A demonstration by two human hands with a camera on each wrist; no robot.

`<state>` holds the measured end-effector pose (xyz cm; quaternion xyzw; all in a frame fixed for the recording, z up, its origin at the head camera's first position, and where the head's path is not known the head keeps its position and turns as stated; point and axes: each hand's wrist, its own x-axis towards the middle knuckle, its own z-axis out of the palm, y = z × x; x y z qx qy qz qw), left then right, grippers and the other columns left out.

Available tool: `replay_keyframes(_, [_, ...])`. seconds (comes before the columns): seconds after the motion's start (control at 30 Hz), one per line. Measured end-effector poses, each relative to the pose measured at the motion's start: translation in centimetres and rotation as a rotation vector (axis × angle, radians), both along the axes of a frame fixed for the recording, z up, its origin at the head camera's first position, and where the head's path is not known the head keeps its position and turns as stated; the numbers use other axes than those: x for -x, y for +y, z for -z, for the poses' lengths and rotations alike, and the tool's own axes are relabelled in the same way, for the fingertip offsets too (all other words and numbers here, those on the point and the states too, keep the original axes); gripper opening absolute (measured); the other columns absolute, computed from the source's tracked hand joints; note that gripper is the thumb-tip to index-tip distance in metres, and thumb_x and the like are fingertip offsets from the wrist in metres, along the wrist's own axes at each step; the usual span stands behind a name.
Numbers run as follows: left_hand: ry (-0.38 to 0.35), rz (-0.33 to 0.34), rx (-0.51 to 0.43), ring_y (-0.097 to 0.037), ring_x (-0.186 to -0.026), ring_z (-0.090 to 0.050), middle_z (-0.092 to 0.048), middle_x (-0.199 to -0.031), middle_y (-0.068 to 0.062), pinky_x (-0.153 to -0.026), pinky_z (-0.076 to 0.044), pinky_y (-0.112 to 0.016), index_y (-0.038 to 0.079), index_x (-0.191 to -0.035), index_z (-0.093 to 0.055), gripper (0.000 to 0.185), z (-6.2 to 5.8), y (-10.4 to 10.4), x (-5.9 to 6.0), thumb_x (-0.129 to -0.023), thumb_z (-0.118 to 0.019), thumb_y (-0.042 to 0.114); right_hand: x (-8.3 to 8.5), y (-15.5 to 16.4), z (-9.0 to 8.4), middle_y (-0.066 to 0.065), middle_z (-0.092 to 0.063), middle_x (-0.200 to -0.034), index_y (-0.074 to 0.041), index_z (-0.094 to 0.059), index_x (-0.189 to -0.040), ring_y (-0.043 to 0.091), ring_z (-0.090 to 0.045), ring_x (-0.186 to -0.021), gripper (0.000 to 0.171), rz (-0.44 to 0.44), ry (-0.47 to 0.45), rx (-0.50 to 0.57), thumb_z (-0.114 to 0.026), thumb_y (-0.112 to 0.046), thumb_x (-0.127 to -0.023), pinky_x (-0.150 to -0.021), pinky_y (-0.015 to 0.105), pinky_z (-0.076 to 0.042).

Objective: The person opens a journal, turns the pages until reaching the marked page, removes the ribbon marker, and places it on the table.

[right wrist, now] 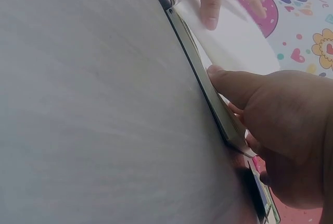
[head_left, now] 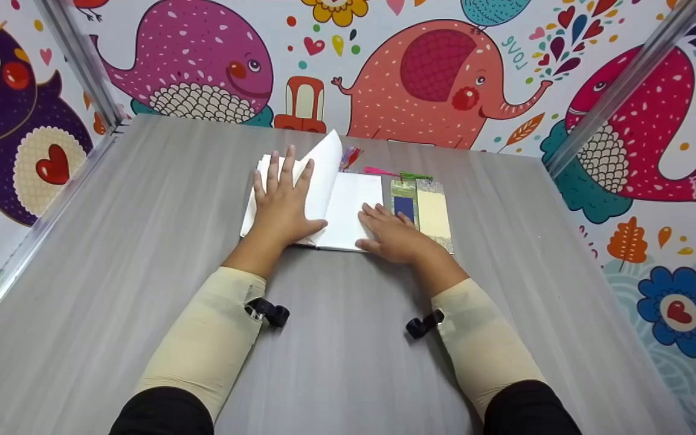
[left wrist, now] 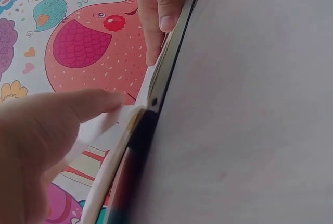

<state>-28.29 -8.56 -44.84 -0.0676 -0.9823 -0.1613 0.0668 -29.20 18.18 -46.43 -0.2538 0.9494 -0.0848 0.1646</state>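
An open book (head_left: 348,208) with blank white pages lies on the grey table (head_left: 142,241). My left hand (head_left: 283,196) rests flat with spread fingers on its left side, and a page (head_left: 324,172) stands curved up beside it. My right hand (head_left: 391,232) lies flat on the right page, thumb at the book's near edge (right wrist: 216,96). Right of that hand lie bookmarks (head_left: 423,208) in green, blue and cream, with coloured tassels (head_left: 384,172). In the left wrist view the left hand (left wrist: 47,130) touches the book's edge (left wrist: 161,83).
The table is boxed in by walls with colourful cartoon animals (head_left: 438,78) and metal posts (head_left: 82,66) at the back corners. Bare grey tabletop lies in front of and to both sides of the book.
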Motion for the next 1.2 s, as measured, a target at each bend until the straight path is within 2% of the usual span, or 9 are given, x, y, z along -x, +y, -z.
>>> replay_keyframes(0.27, [-0.080,0.038,0.017,-0.037,-0.169,0.016,0.009,-0.183,-0.007,-0.131,0.006,-0.073,0.027,-0.172,-0.025,0.105,0.5,-0.3,0.2,-0.088,-0.077,0.061,0.0,0.0,0.0,-0.003,-0.009,-0.183,-0.021,-0.018,-0.173,0.025,-0.001,-0.171,0.083,0.000,-0.006,0.004,-0.047,-0.064,-0.107,-0.135,0.066,-0.003])
replay_keyframes(0.47, [-0.156,0.078,-0.014,-0.035,-0.169,0.018,0.006,-0.184,-0.006,-0.133,0.010,-0.068,0.026,-0.169,-0.035,0.086,0.7,-0.5,0.3,-0.095,-0.071,0.049,-0.1,0.1,-0.1,-0.003,-0.010,-0.183,-0.024,-0.020,-0.173,0.026,-0.002,-0.171,0.081,-0.011,-0.004,0.011,-0.047,-0.063,-0.108,-0.135,0.067,-0.003])
replay_keyframes(0.7, [-0.271,0.109,-0.027,-0.035,-0.169,0.016,0.001,-0.184,-0.009,-0.134,0.009,-0.065,0.022,-0.170,-0.034,0.077,1.0,-0.8,0.0,-0.102,-0.060,0.047,-0.1,0.1,-0.1,-0.003,-0.010,-0.183,-0.026,-0.020,-0.173,0.027,-0.002,-0.171,0.080,-0.016,-0.009,0.018,-0.048,-0.062,-0.108,-0.135,0.067,-0.003])
replay_keyframes(0.93, [-0.360,0.140,-0.053,-0.037,-0.170,0.005,-0.008,-0.183,-0.012,-0.136,-0.001,-0.064,0.019,-0.172,-0.028,0.078,1.4,-1.4,0.1,-0.105,-0.050,0.052,-0.1,0.1,-0.1,-0.003,-0.010,-0.183,-0.026,-0.021,-0.173,0.027,-0.002,-0.171,0.080,-0.014,-0.009,0.024,-0.048,-0.062,-0.108,-0.135,0.067,-0.002])
replay_keyframes(1.2, [-0.395,0.146,-0.073,-0.040,-0.169,-0.007,-0.011,-0.182,-0.015,-0.136,-0.005,-0.064,0.018,-0.172,-0.026,0.078,1.4,-1.6,0.1,-0.105,-0.048,0.052,-0.1,0.2,-0.1,-0.004,-0.014,-0.182,-0.027,-0.025,-0.172,0.026,-0.006,-0.171,0.077,-0.014,0.004,0.037,-0.051,-0.060,-0.107,-0.134,0.068,-0.004])
